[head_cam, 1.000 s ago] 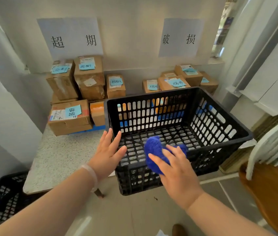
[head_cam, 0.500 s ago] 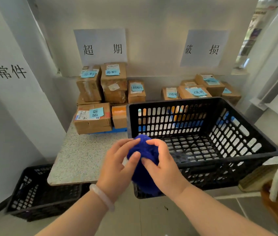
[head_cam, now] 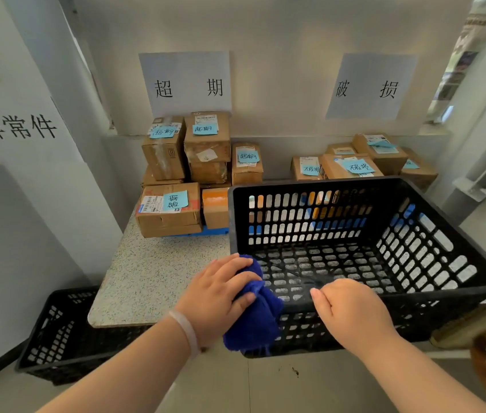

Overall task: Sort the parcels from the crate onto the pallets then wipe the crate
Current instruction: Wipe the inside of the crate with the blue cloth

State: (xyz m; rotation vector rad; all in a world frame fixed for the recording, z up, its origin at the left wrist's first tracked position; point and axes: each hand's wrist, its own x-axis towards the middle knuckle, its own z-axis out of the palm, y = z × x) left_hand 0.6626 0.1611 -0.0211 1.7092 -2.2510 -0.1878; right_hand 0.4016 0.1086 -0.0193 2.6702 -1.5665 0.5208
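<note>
Blue cloth (head_cam: 253,320) in left-hand fingers (head_cam: 237,275) at crate's near rim (head_cam: 298,305); right hand (head_cam: 352,311) loosely curled, empty.

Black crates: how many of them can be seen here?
2. One crate stands on the speckled table, empty. The other crate sits on the floor, under the table's left end, partly hidden.

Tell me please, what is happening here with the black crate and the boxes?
A person is wiping the empty black crate on the table. The left hand grips a blue cloth at the crate's near left corner. The right hand rests on the near rim. The parcels with blue notes are already stacked by the wall under two paper signs.
</note>
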